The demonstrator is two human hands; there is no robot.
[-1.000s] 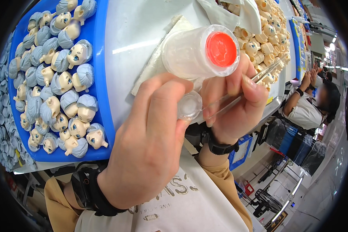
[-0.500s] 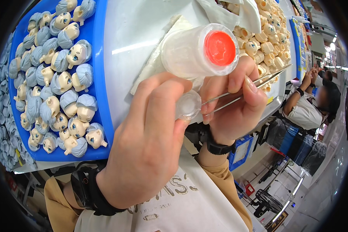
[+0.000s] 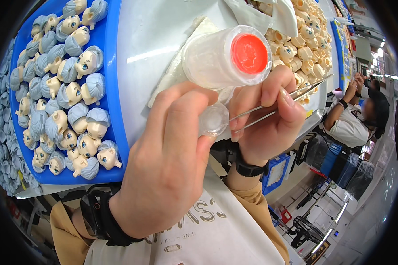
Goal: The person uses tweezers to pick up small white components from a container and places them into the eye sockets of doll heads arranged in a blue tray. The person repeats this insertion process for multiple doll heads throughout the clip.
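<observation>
My left hand (image 3: pixel 170 145) is closed, its thumb and fingers pinching a small clear round piece (image 3: pixel 214 119) of plastic or glass; the rest of that piece is hidden behind the fingers. A pair of thin metal tweezers (image 3: pixel 263 115) is gripped by my right hand (image 3: pixel 274 119). The two prongs stand apart, and their ends point at the clear piece, very close to its side. Just beyond both hands stands a translucent white cup (image 3: pixel 208 57) with an orange-red round surface (image 3: pixel 249 54) at its top. It rests on or beside a folded white cloth (image 3: pixel 168 79).
On the left, a blue tray (image 3: pixel 118 88) holds many doll heads with grey-blue hair (image 3: pixel 89 62). More grey-blue hair parts (image 3: pixel 6 145) lie beyond it. Many bare skin-coloured head parts (image 3: pixel 305 53) are heaped at the far right. Another person (image 3: pixel 351 115) sits at the right.
</observation>
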